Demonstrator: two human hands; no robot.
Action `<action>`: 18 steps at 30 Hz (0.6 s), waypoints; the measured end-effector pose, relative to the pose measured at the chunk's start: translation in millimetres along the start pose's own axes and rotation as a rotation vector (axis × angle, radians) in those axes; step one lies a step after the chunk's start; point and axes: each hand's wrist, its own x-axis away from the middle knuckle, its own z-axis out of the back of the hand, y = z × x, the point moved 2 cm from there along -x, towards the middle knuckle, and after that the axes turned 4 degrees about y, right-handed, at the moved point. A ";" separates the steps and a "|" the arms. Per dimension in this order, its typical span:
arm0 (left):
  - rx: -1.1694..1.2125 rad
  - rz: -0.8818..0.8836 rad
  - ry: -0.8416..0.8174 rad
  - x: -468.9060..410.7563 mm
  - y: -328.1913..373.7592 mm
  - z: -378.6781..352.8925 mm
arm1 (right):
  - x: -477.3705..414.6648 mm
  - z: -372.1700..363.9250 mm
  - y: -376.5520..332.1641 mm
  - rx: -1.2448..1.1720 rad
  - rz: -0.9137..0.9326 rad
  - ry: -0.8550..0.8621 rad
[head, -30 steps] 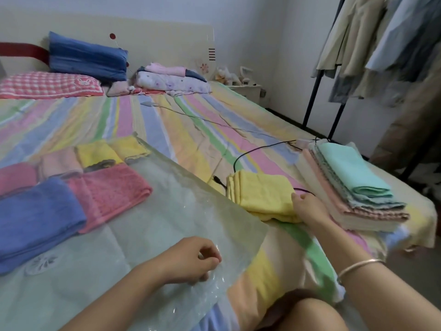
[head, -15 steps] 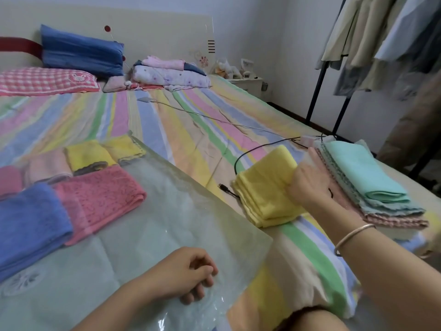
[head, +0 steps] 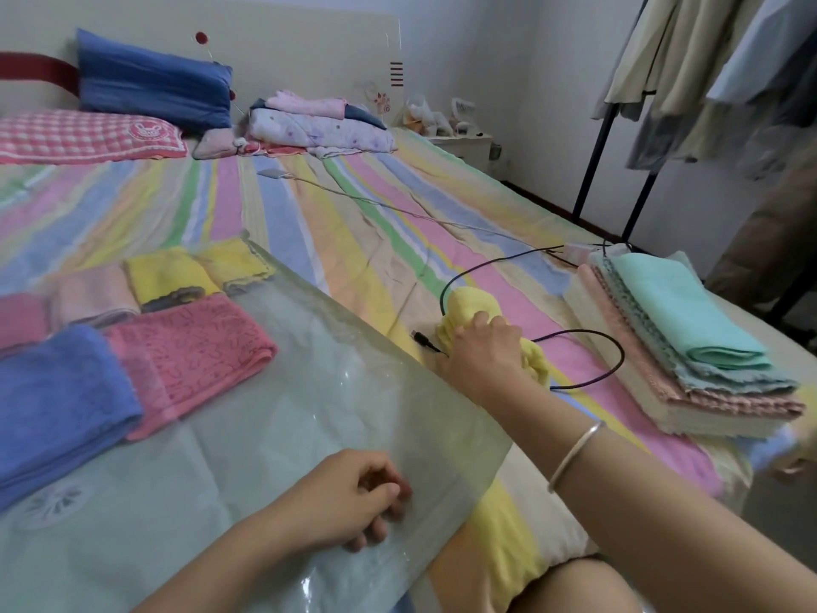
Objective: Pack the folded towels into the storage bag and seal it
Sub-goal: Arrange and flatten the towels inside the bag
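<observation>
The storage bag lies flat on the striped bed right in front of the person, mouth facing them and not sealed yet. I'd call the job about half done. Through the plastic at the bag's far end I count six folded towels: one blue, one pink, a darker pink one cut off by the frame edge, one pale pink and two yellow. Just off the bag's right edge, the right hand has its fingers clamped around a seventh, a bunched yellow towel, so that one looks next to go in. The left hand sits on the bag's top film near the mouth, fingers curled tight, looks like it's pinching the plastic. Further right of the bag there's a stack still to pack, four layers as far as I can tell, mint on top. One black cable loops between the bag and that stack, right by the held towel, so it could snag.
</observation>
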 end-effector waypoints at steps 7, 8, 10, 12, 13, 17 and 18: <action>-0.706 -0.140 0.138 27.0 9.8 -1.8 | -17.8 -27.9 -6.4 0.020 -0.193 -0.037; -0.780 -0.140 0.171 31.5 10.6 -3.4 | -18.7 -34.5 -5.4 0.021 -0.215 -0.041; -0.854 -0.147 0.184 37.4 10.2 -7.1 | -19.0 -41.2 -2.8 0.020 -0.219 -0.033; -0.904 -0.151 0.167 41.4 7.6 -9.6 | -16.4 -36.6 1.1 0.035 -0.202 -0.020; -0.927 -0.159 0.162 42.8 5.8 -10.4 | -13.8 -32.3 3.3 0.046 -0.186 -0.023; -0.909 -0.230 0.141 45.9 1.4 -9.5 | -1.2 -21.1 12.1 0.073 -0.085 0.004; -0.863 -0.237 0.127 46.0 -0.1 -7.6 | 0.6 -19.7 16.3 0.036 -0.085 0.019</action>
